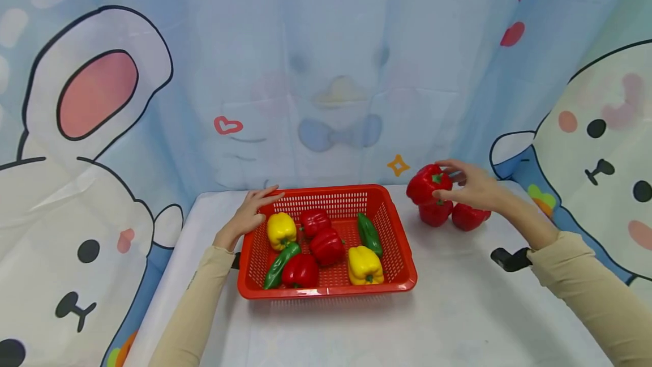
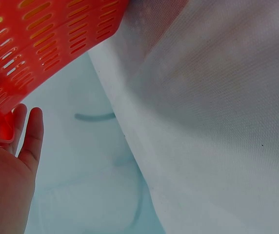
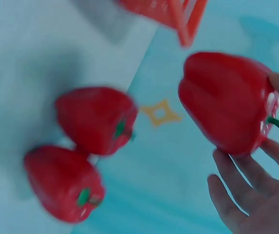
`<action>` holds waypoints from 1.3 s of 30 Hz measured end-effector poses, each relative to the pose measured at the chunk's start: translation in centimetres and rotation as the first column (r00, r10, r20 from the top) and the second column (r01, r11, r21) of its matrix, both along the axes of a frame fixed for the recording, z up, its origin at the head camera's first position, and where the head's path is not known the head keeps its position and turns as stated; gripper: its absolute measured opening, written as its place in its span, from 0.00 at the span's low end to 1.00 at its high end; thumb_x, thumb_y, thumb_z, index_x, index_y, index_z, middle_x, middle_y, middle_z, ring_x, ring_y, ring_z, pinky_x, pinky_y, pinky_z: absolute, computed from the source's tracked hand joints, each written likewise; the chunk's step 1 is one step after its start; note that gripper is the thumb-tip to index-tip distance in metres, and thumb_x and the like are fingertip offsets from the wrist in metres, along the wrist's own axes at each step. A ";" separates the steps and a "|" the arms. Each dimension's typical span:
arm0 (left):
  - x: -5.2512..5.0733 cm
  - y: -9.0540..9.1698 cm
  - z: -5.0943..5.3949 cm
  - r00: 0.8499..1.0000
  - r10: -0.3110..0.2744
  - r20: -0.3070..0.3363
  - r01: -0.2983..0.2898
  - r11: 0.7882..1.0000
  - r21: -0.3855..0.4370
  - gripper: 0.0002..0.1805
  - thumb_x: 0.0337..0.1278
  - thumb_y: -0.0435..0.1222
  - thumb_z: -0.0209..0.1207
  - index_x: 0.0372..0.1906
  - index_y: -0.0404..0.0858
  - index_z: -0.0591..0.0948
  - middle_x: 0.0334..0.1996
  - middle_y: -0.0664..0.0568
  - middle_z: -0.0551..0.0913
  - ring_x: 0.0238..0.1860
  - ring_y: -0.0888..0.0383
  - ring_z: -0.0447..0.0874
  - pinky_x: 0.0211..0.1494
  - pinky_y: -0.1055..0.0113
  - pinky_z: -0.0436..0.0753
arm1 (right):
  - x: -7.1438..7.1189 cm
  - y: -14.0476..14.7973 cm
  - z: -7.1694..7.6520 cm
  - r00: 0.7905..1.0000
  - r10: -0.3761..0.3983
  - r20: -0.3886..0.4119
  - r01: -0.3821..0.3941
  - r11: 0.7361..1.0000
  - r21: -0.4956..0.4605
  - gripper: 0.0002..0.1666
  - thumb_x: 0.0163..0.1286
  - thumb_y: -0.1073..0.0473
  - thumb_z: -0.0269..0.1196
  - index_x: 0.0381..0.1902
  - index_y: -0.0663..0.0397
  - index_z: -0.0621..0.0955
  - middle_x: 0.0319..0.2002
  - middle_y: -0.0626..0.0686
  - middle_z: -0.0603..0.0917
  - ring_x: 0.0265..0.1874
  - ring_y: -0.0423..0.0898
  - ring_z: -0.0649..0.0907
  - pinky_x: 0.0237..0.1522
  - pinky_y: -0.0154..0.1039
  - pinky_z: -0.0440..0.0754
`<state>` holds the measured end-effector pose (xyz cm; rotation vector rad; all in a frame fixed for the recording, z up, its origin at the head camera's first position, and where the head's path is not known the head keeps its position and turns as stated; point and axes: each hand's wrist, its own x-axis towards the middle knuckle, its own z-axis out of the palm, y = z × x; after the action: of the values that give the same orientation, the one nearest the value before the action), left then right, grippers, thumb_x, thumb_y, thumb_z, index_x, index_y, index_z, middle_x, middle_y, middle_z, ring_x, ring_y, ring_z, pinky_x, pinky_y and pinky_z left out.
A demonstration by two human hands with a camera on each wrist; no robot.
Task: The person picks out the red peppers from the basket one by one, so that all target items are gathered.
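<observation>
My right hand [image 1: 474, 186] pinches a red bell pepper [image 1: 427, 184] between thumb and fingers, raised above the back right of the table. The right wrist view shows that pepper [image 3: 227, 100] with its green stem towards the palm. Below it lie two more red bell peppers, one [image 1: 435, 214] partly covered by the held one, the other [image 1: 468, 217] beside it. My left hand [image 1: 249, 213] rests with fairly straight fingers at the back left corner of a red plastic basket [image 1: 327, 293]. In the left wrist view, two fingers [image 2: 31, 139] extend outside the basket's rim.
Inside the basket lie several red bell peppers [image 1: 326, 246], a yellow one [image 1: 281, 231] at left, another yellow one [image 1: 364, 265] at right, and two green peppers, one left [image 1: 281, 265], one right [image 1: 369, 234]. A cartoon-printed curtain [image 1: 331, 44] hangs behind the white-covered table [image 1: 458, 310].
</observation>
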<state>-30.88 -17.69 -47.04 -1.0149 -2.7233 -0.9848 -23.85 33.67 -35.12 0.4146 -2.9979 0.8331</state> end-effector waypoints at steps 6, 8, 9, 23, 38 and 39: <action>0.2 -0.1 -0.1 1.000 -0.002 0.002 0.002 1.000 0.015 0.41 0.43 0.19 0.41 0.69 0.36 0.72 0.74 0.40 0.61 0.60 0.39 0.60 0.50 0.50 0.68 | -0.6 4.5 -0.6 0.973 -0.204 -0.111 0.206 0.979 0.006 0.50 0.59 0.51 0.72 0.70 0.71 0.62 0.57 0.77 0.70 0.53 0.74 0.72 0.40 0.64 0.80; 0.2 -0.1 -0.2 1.000 0.001 0.002 -0.001 1.000 0.017 0.41 0.43 0.19 0.41 0.70 0.36 0.72 0.74 0.40 0.61 0.60 0.40 0.60 0.50 0.50 0.68 | -0.5 5.7 -0.9 0.951 -0.279 -0.131 0.279 0.960 -0.016 0.50 0.61 0.51 0.70 0.70 0.72 0.60 0.57 0.78 0.68 0.53 0.75 0.70 0.41 0.66 0.79; 0.2 -0.1 -0.2 1.000 0.004 0.001 -0.004 1.000 0.017 0.41 0.43 0.19 0.41 0.69 0.36 0.72 0.74 0.40 0.61 0.60 0.40 0.60 0.50 0.50 0.68 | -0.4 6.4 -1.1 0.940 -0.315 -0.133 0.314 0.949 -0.028 0.50 0.62 0.51 0.69 0.71 0.72 0.59 0.58 0.79 0.67 0.54 0.76 0.68 0.41 0.67 0.78; 0.1 -0.2 0.2 1.000 0.008 0.012 -0.008 1.000 0.015 0.41 0.42 0.20 0.41 0.69 0.37 0.73 0.74 0.42 0.61 0.60 0.40 0.60 0.50 0.51 0.66 | 0.9 13.2 -4.8 0.828 -0.561 -0.012 0.561 0.828 0.008 0.54 0.67 0.47 0.63 0.73 0.76 0.49 0.61 0.82 0.58 0.60 0.80 0.60 0.45 0.70 0.74; 0.0 -0.1 0.0 1.000 0.003 0.019 -0.004 1.000 0.020 0.41 0.42 0.20 0.42 0.69 0.37 0.72 0.74 0.41 0.61 0.61 0.40 0.59 0.52 0.48 0.66 | 1.3 15.7 -8.7 0.818 -0.561 0.125 0.559 0.827 0.060 0.61 0.63 0.38 0.64 0.69 0.81 0.50 0.58 0.83 0.56 0.58 0.81 0.59 0.42 0.68 0.76; 0.0 -0.1 0.0 1.000 0.002 0.017 -0.002 1.000 0.020 0.41 0.42 0.20 0.41 0.70 0.37 0.72 0.74 0.41 0.61 0.61 0.40 0.59 0.52 0.49 0.66 | 1.2 15.8 -8.9 0.816 -0.562 0.134 0.558 0.827 0.069 0.62 0.62 0.37 0.65 0.69 0.81 0.51 0.59 0.83 0.56 0.58 0.81 0.59 0.42 0.68 0.76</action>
<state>-30.85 -17.81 -47.09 -1.0054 -2.7220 -1.0224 -22.61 49.43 -44.02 -0.5457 -2.9804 0.7817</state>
